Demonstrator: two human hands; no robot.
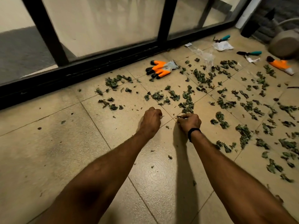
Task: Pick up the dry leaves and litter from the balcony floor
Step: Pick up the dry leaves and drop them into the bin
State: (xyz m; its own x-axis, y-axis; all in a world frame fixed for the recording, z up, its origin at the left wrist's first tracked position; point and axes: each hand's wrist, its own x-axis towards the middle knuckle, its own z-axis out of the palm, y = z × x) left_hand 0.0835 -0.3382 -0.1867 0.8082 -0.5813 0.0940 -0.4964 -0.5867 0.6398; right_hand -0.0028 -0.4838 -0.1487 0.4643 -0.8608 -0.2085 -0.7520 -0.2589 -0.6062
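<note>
Near the orange glove (159,69), left hand (151,121) and right hand (189,123) apparently pinch leaves (187,105).

I see beige tiled floor (48,159) strewn with dry leaves (187,102) (thickest at right); orange glove (159,68) near door track (80,73), second glove (280,64), teal-handled tools (252,53), wrappers (222,46) beyond.
</note>
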